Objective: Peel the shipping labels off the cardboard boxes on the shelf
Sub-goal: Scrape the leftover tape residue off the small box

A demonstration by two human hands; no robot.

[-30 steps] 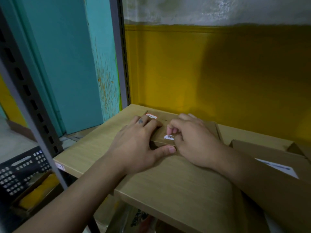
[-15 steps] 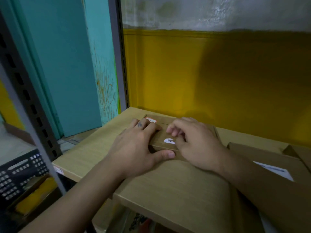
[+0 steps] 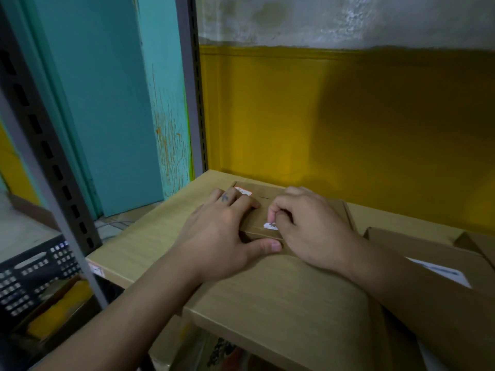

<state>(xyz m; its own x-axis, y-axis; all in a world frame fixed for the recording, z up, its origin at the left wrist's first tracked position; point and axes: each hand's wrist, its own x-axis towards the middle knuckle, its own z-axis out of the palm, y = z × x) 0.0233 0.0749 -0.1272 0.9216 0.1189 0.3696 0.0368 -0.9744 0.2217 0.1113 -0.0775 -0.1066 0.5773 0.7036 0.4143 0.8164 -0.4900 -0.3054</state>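
On shelf [image 3: 150, 245]: two boxes [image 3: 267, 215] [image 3: 428, 263], three label scraps [image 3: 271, 225].

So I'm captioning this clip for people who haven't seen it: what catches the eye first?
Two bare hands meet on a small cardboard box at mid-shelf: the left hand presses it flat while the right hand pinches a white label scrap. Behind them rises a vivid yellow wall, and a larger labelled box sits at right.

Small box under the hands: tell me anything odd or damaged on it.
Only a torn white label scrap remains on the box, pinched by the right hand. A red-edged sticker sits askew beyond the left hand. No damage shows.
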